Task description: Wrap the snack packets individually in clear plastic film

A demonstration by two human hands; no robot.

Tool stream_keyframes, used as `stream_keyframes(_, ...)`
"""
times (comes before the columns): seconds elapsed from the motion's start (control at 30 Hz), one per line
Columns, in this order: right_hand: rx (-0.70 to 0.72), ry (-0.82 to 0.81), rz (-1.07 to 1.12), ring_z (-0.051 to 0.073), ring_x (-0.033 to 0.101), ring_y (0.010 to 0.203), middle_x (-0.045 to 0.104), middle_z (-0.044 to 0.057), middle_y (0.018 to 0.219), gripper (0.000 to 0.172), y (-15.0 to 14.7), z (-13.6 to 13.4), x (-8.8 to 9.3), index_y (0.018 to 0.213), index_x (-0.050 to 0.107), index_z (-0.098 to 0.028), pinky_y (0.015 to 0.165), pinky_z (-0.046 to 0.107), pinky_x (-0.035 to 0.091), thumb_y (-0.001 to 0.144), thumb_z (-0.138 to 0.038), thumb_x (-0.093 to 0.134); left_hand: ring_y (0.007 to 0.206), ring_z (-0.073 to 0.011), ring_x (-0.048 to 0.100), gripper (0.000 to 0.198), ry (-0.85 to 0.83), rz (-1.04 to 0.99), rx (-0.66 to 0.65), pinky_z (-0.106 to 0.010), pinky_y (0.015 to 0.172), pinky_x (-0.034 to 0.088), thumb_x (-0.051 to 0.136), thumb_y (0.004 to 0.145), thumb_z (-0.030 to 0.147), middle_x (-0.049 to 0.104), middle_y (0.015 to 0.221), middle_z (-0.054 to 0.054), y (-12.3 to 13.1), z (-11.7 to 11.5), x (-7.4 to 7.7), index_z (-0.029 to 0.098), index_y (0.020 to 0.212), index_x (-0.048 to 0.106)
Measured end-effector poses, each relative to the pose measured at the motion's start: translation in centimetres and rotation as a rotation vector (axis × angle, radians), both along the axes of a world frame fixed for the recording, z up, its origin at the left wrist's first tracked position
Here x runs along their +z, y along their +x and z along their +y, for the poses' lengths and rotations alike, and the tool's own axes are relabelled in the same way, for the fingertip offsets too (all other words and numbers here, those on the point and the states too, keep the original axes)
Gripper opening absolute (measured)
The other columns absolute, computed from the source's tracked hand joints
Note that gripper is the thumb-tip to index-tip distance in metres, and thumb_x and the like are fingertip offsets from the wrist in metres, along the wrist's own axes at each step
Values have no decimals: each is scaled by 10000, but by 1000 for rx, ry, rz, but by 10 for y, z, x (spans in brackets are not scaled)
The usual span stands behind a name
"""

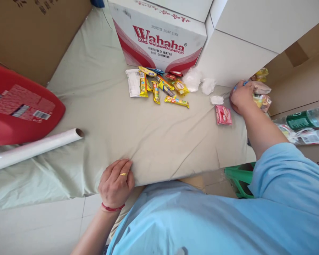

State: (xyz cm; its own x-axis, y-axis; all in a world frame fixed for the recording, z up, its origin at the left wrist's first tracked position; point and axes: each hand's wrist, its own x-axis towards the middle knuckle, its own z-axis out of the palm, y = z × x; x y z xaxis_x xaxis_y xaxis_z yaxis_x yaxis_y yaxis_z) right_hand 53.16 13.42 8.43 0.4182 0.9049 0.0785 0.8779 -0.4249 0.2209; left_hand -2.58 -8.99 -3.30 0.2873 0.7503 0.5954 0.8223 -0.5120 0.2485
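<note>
My left hand (pixel 115 182) rests palm down at the front edge of the cloth-covered table (pixel 159 141), its fingers lying on the cloth and holding nothing. Stretched far to the right, my right hand (pixel 241 95) closes over something by the white cabinet; bits of blue show at its fingers, but most of it is hidden. Beside that hand lie several packaged snacks (pixel 263 102). A pink packet (pixel 223 114) and a crumpled white piece (pixel 217 100) are just left of it. In the middle, yellow-wrapped snack sticks (pixel 177 101) are gathered near a yellow packet (pixel 180 87).
Behind the snacks stands a Wahaha water carton (pixel 162 39), next to a white cabinet (pixel 236 56). A red jug (pixel 23 109) and a white roll (pixel 42 147) lie at left. Plastic bottles (pixel 308 118) are at right, a green stool (pixel 239 177) below the table edge.
</note>
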Motion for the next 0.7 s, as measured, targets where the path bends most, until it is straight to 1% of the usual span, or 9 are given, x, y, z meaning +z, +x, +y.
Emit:
stream_keyframes(0.13,-59,89,35,355,365,1450,313,409,1603,701,-18,-12,12,1610,269,51,1188,544,208,1043,-276,517,1084,-281,748,459,-3,-9,8,-432,971,596,639,810,63,801,1141,-96,-2,-1,-4,242,1225,719)
stream_keyframes(0.2,-20,115,43,350,415,1405,298,330,1652,634,-21,-22,23,1571,403,-20,1184,496,273,1031,-328,527,1084,-279,755,446,-20,-18,17,-437,987,596,635,813,73,802,1148,-94,-3,-1,-7,246,1215,726)
stream_keyframes(0.3,47,234,14,334,460,1352,442,236,1590,461,-4,-36,40,1407,621,-118,1159,464,333,1063,-364,436,1083,-278,756,427,-26,-30,18,-439,989,594,630,813,76,805,1141,-91,-3,-2,-8,245,1191,733)
stream_keyframes(0.33,60,291,-8,331,444,1371,472,221,1571,463,6,-39,45,1405,633,-135,1159,457,334,1075,-366,406,1083,-277,755,428,-19,-32,16,-436,984,594,630,811,74,805,1138,-89,-3,-1,-8,246,1190,733)
stream_keyframes(0.4,44,357,-43,319,369,1453,430,215,1620,516,31,-42,51,1510,559,-137,1167,447,319,1087,-380,391,1086,-278,750,444,-5,-28,9,-433,975,590,634,810,67,804,1136,-87,-2,-1,-7,250,1203,729)
stream_keyframes(0.5,-64,213,24,284,324,1511,359,246,1673,601,61,-41,44,1624,411,-104,1162,453,299,1104,-400,364,1087,-283,743,472,10,-15,4,-430,965,584,642,807,53,802,1133,-92,-1,0,-4,250,1228,721)
stream_keyframes(0.6,-174,49,132,262,425,1452,423,256,1637,583,74,-40,29,1634,397,-123,1095,443,338,1113,-375,327,1062,-286,744,468,30,-4,2,-426,946,585,650,796,35,800,1116,-103,0,1,-2,232,1215,718)
stream_keyframes(0.63,-181,37,133,259,457,1426,436,259,1628,579,76,-41,26,1637,395,-133,1070,439,351,1113,-373,328,1050,-287,744,461,36,-2,1,-425,940,586,652,793,30,800,1110,-108,1,2,-1,224,1205,717)
stream_keyframes(0.7,-98,16,66,269,514,1361,459,301,1593,581,76,-41,24,1631,394,-107,1021,448,372,1115,-364,319,1033,-287,743,450,44,3,0,-423,933,587,652,789,22,799,1102,-113,2,2,1,214,1192,713)
